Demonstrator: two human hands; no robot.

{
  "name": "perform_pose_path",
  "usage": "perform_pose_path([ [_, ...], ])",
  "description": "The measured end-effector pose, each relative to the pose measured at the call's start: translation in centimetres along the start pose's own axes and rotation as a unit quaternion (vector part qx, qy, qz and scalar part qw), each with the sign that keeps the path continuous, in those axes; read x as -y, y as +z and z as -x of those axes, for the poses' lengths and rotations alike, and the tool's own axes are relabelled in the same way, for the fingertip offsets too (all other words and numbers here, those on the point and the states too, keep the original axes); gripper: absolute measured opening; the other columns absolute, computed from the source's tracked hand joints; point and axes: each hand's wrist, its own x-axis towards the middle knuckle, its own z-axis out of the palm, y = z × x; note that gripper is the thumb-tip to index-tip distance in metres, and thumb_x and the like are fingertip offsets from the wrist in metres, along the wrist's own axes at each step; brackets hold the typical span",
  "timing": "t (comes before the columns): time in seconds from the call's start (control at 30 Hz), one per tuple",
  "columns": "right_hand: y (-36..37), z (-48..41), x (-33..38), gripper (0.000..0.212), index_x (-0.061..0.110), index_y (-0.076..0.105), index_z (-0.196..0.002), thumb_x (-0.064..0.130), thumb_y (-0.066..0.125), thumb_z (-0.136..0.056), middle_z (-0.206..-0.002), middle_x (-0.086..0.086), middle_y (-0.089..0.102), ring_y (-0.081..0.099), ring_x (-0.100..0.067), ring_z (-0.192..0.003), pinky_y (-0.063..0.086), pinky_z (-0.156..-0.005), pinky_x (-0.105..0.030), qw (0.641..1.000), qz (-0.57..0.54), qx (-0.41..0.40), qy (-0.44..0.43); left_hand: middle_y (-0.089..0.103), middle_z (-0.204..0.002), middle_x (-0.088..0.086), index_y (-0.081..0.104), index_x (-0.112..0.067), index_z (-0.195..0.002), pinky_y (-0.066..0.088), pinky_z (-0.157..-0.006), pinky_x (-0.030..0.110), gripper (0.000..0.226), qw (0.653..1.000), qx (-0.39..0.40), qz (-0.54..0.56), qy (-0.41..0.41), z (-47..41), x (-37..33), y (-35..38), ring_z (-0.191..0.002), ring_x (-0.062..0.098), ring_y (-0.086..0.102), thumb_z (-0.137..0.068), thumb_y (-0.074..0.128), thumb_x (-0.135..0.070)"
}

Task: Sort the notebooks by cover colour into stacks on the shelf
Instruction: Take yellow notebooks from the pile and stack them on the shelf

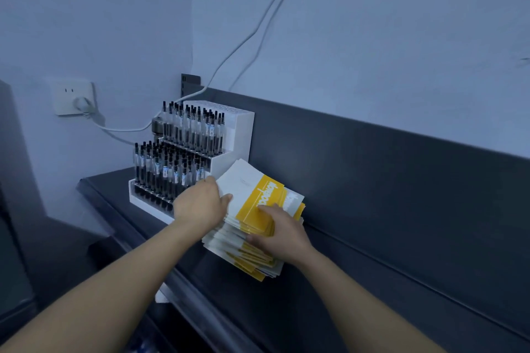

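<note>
1 stack of yellow/white notebooks (233, 241) on shelf (358, 272); l hand (200, 203) pinches top edge, r hand (282, 233) grips upper stack; cover lettering unreadable.

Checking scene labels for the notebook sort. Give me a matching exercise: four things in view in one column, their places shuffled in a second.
Things:
1. left hand
2. right hand
3. pen rack
4. plug

Places:
A. in the wall socket
B. fingers on the yellow band of the top notebook
C. gripping the top notebook's white edge
D. on the shelf, left of the notebook stack

Pairs: 1-C, 2-B, 3-D, 4-A
</note>
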Motion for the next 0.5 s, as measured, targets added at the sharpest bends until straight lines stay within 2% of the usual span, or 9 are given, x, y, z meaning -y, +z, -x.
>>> perform_pose_path([
  [0.1,0.0,-0.1,-0.3,0.077,0.031,0.034,-0.146,0.046,0.071,-0.080,-0.149,0.007,0.036,0.034,-0.019,-0.138,0.033,-0.110,-0.034,1.000,-0.025,0.004,-0.006,0.062,-0.106,0.009,0.044,-0.008,-0.114,0.042,-0.060,0.032,0.044,0.999,0.010,0.026,-0.035,0.3,0.0,-0.3,-0.094,0.030,0.063,-0.095,0.047,-0.048],
  [0.23,-0.4,0.2,-0.5,0.074,0.029,0.037,-0.145,0.038,0.073,-0.081,-0.149,0.008,0.036,0.034,-0.015,-0.137,0.034,-0.110,-0.033,0.998,-0.056,0.012,-0.028,0.062,-0.105,0.011,0.040,-0.007,-0.117,0.044,-0.063,0.034,0.047,0.996,0.033,0.060,-0.064,0.6,-0.1,-0.4,-0.095,0.032,0.062,-0.094,0.051,-0.046],
  [0.3,-0.3,0.4,-0.3,0.077,0.027,0.035,-0.146,0.042,0.072,-0.081,-0.147,0.007,0.037,0.035,-0.017,-0.136,0.034,-0.109,-0.035,0.998,-0.060,0.001,-0.020,0.062,-0.108,0.013,0.039,-0.006,-0.119,0.045,-0.066,0.035,0.050,0.993,0.048,0.074,-0.077,0.8,-0.1,-0.4,-0.097,0.032,0.061,-0.093,0.053,-0.047],
  [0.4,0.6,0.5,0.3,0.079,0.026,0.033,-0.143,0.057,0.066,-0.078,-0.138,0.002,0.044,0.040,-0.025,-0.129,0.032,-0.107,-0.041,0.999,0.009,-0.033,0.024,0.061,-0.111,0.013,0.042,-0.005,-0.120,0.045,-0.069,0.034,0.054,0.990,0.073,0.082,-0.088,1.3,-0.1,-0.5,-0.100,0.032,0.060,-0.091,0.056,-0.048],
  [0.5,0.8,0.4,1.0,0.075,0.024,0.031,-0.141,0.050,0.067,-0.080,-0.132,-0.002,0.050,0.045,-0.026,-0.125,0.035,-0.104,-0.041,0.999,0.005,-0.032,0.034,0.061,-0.109,0.013,0.046,-0.004,-0.115,0.045,-0.069,0.033,0.050,0.986,0.079,0.110,-0.094,2.0,-0.1,-0.9,-0.098,0.031,0.060,-0.090,0.059,-0.045],
])
